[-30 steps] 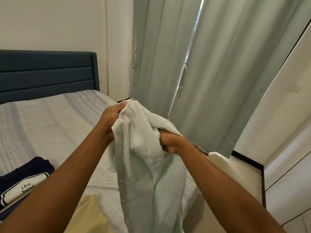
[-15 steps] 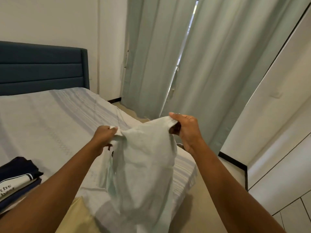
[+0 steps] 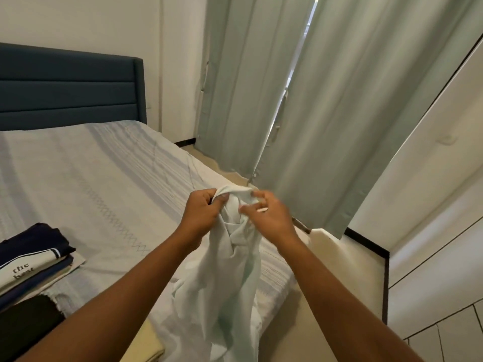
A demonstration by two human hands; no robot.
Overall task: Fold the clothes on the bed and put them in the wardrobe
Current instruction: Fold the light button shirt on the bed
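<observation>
A pale mint shirt (image 3: 224, 291) hangs in the air above the bed's right edge, bunched at the top. My left hand (image 3: 201, 215) grips its upper edge on the left. My right hand (image 3: 266, 215) pinches the upper edge on the right, the two hands close together. The shirt's lower part drapes down onto the bed (image 3: 91, 178), which has a light striped cover.
A stack of folded clothes (image 3: 31, 259), navy and white, lies at the bed's left, with a black garment (image 3: 26, 325) in front and a pale yellow one (image 3: 146, 346) near my left arm. Green curtains (image 3: 300, 113) hang behind. White wardrobe panels (image 3: 433, 283) stand at the right.
My hands have come together at the shirt's top edge and dropped lower. The shirt, spread wide half a second ago, now hangs narrow and bunched.
</observation>
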